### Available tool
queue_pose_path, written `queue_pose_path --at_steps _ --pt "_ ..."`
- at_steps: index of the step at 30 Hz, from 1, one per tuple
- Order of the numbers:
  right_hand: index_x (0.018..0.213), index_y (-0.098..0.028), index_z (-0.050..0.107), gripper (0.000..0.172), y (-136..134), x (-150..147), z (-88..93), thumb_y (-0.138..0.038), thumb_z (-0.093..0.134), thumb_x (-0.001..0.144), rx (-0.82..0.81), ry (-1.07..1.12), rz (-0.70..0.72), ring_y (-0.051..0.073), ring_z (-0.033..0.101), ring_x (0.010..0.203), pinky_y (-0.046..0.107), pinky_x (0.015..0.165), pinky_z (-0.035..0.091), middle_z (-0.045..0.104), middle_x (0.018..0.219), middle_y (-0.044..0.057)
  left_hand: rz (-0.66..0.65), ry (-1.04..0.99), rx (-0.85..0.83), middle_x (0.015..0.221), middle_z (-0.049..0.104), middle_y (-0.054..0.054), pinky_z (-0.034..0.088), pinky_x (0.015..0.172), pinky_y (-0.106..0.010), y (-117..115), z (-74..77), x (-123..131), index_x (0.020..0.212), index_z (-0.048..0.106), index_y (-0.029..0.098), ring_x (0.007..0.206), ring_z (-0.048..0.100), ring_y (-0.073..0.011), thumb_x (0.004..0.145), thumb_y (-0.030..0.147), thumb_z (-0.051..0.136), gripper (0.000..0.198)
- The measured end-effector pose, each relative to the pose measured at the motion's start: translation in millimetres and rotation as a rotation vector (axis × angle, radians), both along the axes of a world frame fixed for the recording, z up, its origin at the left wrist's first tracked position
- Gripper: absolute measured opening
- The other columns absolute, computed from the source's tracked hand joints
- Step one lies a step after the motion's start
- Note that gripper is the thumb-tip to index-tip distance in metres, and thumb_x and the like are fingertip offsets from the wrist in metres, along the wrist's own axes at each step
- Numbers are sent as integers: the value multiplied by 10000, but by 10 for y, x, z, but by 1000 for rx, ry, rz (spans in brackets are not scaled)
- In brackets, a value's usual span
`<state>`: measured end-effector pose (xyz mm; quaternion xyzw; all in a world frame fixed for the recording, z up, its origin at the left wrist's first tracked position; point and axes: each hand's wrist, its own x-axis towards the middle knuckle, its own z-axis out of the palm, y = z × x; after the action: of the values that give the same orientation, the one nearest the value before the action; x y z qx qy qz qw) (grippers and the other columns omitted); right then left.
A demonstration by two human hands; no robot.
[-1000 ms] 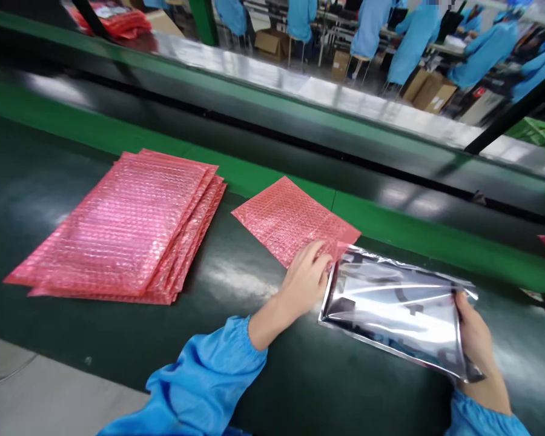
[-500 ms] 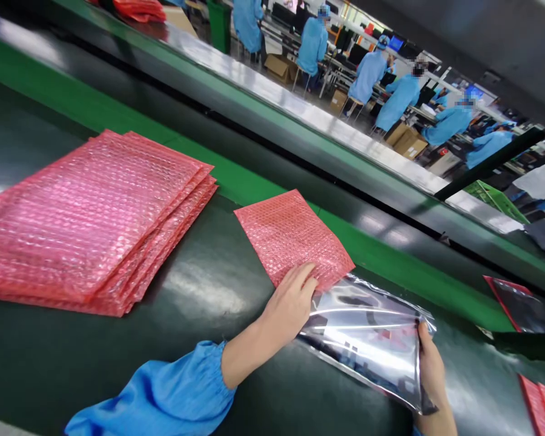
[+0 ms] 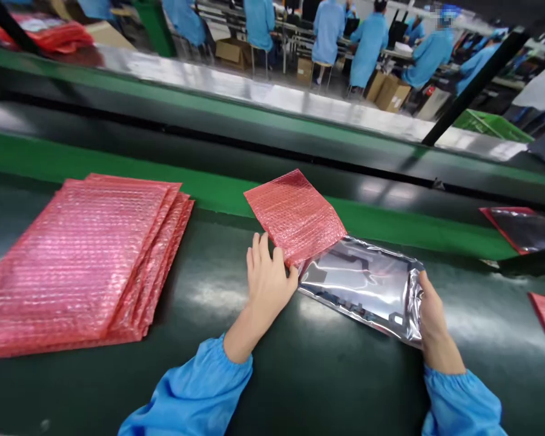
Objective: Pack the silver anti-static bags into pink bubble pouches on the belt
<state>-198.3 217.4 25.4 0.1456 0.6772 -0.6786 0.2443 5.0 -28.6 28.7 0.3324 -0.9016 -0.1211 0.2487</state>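
My right hand grips the right end of a shiny clear-and-silver bag with a flat dark-patterned item inside; its kind I cannot make out. The far left end of this bag meets the open-side edge of a small red bubble-wrap bag. At that bag's lower left corner is my left hand, thumb and index finger around the edge, the other fingers stretched up along its side. Whether the shiny bag's tip is inside the bubble-wrap bag is hard to see.
A stack of larger red bubble-wrap bags lies on the left of the dark green work surface. Another red-edged bag rests at the right beside a black post. Several people in blue coats sit beyond the conveyor rail.
The view has turned and levelled. My left hand has slid from on top of the bubble-wrap bag to its lower left corner. The shiny bag now lies flatter, its end against the bubble-wrap bag.
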Motion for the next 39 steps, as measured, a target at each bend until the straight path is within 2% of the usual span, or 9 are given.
queue_pose_path --at_steps 3,5,10,13,16,22,28,35,39 --pt "867 -169 716 447 -40 31 2 -606 708 777 -17 -54 -45 276 703 772 361 655 596 680 707 75 19 -24 -16 1516 484 -261 367 1144 -712 -71 -14 39 806 571 183 1487 368 -466 875 260 624 116" --pt "883 -152 702 495 -66 58 12 -627 734 749 43 -62 -65 252 677 717 334 605 566 666 698 63 6 -35 -12 1491 525 -237 370 1148 -708 -99 -40 49 725 556 190 1464 413 -451 881 260 625 185" --pt "784 -158 627 782 -110 151 70 -875 755 500 221 191 -88 202 585 635 287 517 459 633 678 37 -49 8 46 1528 512 -203 388 1146 -699 -96 -94 14 735 599 184 1453 441 -429 893 209 592 160" --pt "743 -178 591 846 -116 209 100 -964 686 443 254 277 -77 175 521 605 287 513 424 581 632 12 -78 67 72 1540 497 -204 404 1146 -675 -79 -101 -8 764 610 184 1452 443 -416 907 233 594 151" --pt "720 -199 560 827 -105 244 100 -985 647 479 295 307 -74 168 488 583 294 500 389 541 603 0 -95 106 66 1531 505 -193 422 1143 -648 -71 -89 -10 770 594 194 1438 459 -397 888 224 611 122" --pt "810 -175 597 792 -83 214 59 -910 680 527 288 299 -100 222 567 696 312 563 425 606 693 39 -54 31 -1 1526 498 -217 415 1119 -687 -72 -54 24 799 588 188 1431 454 -440 848 176 605 54" --pt "815 -158 628 682 -115 204 60 -810 673 621 290 274 -142 288 626 858 330 638 464 672 790 95 -77 -25 -3 1518 527 -168 411 1115 -713 -61 -52 39 676 547 200 1427 458 -434 808 168 642 166" --pt "759 -201 593 564 -119 171 97 -760 620 691 401 192 -172 306 614 842 364 647 451 660 755 98 -139 8 120 1484 552 -193 455 1111 -648 -67 -34 31 618 592 186 1391 509 -389 802 155 644 194" --pt "707 -244 548 534 46 19 -54 -778 568 715 535 156 -137 338 594 824 420 703 429 620 723 102 -169 49 156 1532 511 -189 437 1144 -626 -4 -20 41 641 631 173 1434 474 -380 792 140 651 156"
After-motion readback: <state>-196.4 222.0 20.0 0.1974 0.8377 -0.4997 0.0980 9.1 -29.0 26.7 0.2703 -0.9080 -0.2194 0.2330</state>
